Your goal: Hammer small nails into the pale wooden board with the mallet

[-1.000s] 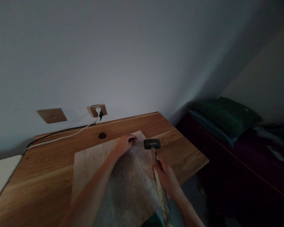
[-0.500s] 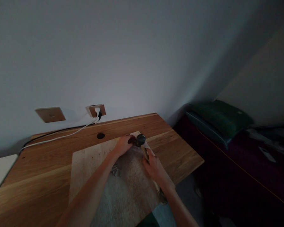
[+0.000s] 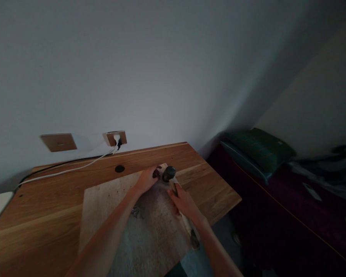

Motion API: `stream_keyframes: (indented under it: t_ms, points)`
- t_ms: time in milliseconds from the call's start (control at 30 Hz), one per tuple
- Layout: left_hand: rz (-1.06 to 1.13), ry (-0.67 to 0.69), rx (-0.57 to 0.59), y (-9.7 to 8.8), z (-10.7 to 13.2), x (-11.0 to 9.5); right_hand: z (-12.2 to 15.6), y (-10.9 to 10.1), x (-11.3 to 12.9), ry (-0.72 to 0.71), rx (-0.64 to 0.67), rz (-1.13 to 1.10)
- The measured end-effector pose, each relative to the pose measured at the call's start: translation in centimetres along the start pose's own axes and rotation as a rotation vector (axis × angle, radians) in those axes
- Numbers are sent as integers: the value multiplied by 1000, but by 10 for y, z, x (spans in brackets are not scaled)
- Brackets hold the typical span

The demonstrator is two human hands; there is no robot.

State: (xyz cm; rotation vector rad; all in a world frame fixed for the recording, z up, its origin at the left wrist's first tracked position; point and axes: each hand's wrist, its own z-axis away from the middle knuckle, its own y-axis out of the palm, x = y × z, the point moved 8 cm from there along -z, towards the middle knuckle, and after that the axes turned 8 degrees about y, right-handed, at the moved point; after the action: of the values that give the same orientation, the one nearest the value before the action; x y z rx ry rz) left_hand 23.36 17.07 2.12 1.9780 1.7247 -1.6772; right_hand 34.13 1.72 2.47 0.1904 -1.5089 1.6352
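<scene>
The right hand (image 3: 183,202) is clenched around the pale wooden handle of a black-headed mallet (image 3: 168,173), gripping close under the head. The head is down at the sheet's twelve o'clock edge, touching or just beside the left fingertips. The left hand (image 3: 145,180) lies on the same edge with its fingers bent around a small dark thing. I cannot tell whether they grip it or only steady it.

Both hands work on a pale, stiff rectangular sheet (image 3: 103,204) lying askew on the brown wooden desk (image 3: 46,200). A grey, fuzzy-looking hide (image 3: 152,234) covers its six o'clock half. A scatter of small dark specks shows on the bare sheet at nine o'clock of the left hand, which I judge to be marks already struck. The hide's surface shows none that I can make out, so most of it looks unworked. A few small metal pieces (image 3: 136,211) lie on the sheet under the left forearm.
</scene>
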Motion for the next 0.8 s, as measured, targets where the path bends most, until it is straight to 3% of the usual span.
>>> stream_keyframes:
  t_ms: [67,500,800]
  points:
    - [4,1,2,0,0,0,-7,3,5,29,58,-13]
    - [28,10,12,7,0,9,-21,-16,27,-72,-128,117]
    - [0,15,23,9,-1,14,-25,-14,43,-89,-67,112]
